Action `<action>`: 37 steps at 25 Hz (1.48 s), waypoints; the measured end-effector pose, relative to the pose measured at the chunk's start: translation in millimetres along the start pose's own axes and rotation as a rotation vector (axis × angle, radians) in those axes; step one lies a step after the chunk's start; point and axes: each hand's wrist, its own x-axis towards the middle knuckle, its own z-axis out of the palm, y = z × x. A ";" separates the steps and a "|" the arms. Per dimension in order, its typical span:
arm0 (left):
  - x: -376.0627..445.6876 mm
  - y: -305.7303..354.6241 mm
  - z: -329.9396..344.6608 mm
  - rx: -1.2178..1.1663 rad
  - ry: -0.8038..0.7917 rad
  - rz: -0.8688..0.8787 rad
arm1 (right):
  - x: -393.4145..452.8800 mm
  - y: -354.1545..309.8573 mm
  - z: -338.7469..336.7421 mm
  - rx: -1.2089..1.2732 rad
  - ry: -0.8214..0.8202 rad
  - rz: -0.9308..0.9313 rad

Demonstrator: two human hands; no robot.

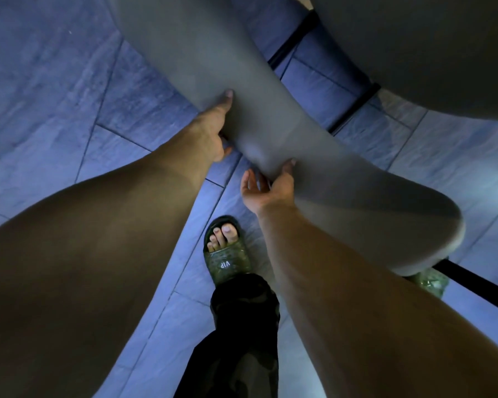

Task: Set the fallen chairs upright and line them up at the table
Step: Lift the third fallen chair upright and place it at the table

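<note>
Now both hands clamp the chair (270, 116) shell's narrow waist, left hand (210, 130) far side, right hand (270, 188) near, long axis running diagonally away.

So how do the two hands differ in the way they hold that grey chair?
The left hand grips the chair higher along its edge, thumb laid flat on the grey surface; the right hand sits lower, nearer the sandalled foot. The left hand's fingers wrap behind the edge out of sight, while the right hand's palm faces up with fingers partly spread. Both are bare and touch the same narrow part.
</note>
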 end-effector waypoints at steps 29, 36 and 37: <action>-368.4 35.6 33.4 0.244 -0.029 0.244 | -387.2 -97.0 -14.0 -0.218 0.094 -0.242; -445.2 27.0 57.1 0.328 0.005 0.251 | -471.6 -145.1 -27.1 -0.318 0.092 -0.292; -458.2 25.7 62.6 0.331 0.013 0.260 | -481.9 -153.7 -29.2 -0.328 0.086 -0.297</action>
